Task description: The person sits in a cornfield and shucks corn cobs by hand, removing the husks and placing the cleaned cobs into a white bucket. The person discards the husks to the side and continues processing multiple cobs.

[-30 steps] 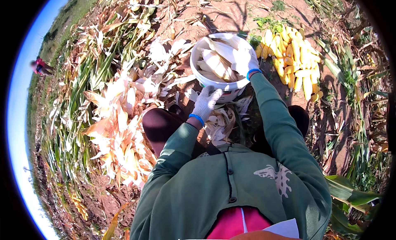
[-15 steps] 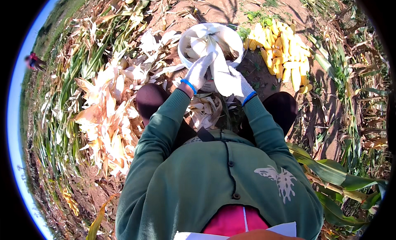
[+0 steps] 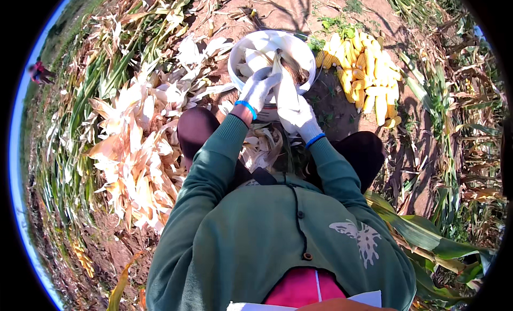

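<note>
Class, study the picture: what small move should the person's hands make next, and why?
Probably the left hand should start peeling the husk-covered corn ear at its upper part, close to where it is placed: no yellow shows on the ear, and the right hand grips its lower end. Bare yellow ears lie to the right, loose husks to the left.

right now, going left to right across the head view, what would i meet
distant person, pile of pale husks, left hand, right hand, heap of yellow corn cobs, dry leaves near the right edge
</note>
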Motion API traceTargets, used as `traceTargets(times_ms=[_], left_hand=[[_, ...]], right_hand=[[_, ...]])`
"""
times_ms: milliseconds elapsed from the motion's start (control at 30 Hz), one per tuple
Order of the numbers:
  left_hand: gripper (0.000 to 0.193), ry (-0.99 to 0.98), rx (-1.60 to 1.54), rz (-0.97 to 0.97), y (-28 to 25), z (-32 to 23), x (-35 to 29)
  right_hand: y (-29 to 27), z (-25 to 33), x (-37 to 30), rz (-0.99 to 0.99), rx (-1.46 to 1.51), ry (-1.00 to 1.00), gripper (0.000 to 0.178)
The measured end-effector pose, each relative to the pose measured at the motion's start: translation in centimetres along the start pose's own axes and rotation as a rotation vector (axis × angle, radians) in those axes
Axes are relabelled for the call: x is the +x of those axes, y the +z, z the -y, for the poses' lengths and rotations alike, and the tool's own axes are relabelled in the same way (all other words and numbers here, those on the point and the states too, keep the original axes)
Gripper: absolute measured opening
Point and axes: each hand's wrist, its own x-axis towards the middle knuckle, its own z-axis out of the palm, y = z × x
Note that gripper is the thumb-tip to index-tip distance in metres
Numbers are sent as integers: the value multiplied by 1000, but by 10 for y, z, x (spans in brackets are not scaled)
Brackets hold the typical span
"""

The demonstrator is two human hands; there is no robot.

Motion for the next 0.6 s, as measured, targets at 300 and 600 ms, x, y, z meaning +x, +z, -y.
traceTargets(times_ms=[300,600], left_hand=[[13,10,96,77,-31,11,9],[14,128,-24,111,-14,39,10]], right_hand=[[-5,3,2,181,24,-28,34],[-5,13,-2,-20,585,152,53]])
